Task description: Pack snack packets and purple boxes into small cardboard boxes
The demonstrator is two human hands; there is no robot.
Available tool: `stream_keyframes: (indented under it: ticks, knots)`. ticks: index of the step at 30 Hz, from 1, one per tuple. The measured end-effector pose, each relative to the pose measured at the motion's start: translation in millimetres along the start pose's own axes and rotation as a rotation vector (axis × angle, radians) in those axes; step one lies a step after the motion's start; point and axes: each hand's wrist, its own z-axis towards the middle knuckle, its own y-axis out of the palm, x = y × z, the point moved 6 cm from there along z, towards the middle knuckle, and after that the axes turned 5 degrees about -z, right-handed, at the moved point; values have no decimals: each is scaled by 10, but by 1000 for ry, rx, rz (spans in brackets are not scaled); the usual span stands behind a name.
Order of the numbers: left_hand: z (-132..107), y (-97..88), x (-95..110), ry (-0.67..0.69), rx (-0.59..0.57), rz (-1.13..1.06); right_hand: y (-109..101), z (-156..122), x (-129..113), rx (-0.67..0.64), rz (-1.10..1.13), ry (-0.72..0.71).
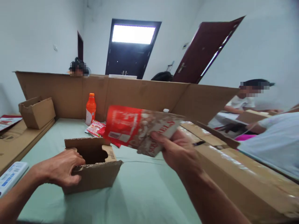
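Note:
My left hand (pixel 63 166) grips the near left edge of a small open cardboard box (pixel 95 177), fingers over the rim and thumb outside. The part of the box's inside that shows is dark. My right hand (pixel 177 149) is closed on a red and brown snack bag (pixel 140 129) with a nut picture and large letters. This bag is in the air, tilted, to the upper right of the box and clear of it; its left end is smeared by motion. Behind the box lie smaller red and pink snack packets (pixel 95 128), partly hidden by the bag.
An orange bottle (pixel 91 109) with an orange cap stands by the cardboard screen (pixel 70 90) at the back. Another cardboard box (pixel 37 112) is at left, above a white power strip (pixel 14 175). Large taped boxes (pixel 233 180) line the right side. Other people sit beyond.

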Motion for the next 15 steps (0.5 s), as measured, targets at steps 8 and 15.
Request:
stream_keyframes:
  ticks: [8, 15]
  knots:
    - [-22, 29, 84, -149, -55, 190, 1484, -76, -597, -757, -1324, -326]
    - [-312, 127, -34, -280, 73, 248, 1746, -52, -667, -716, -1520, -339]
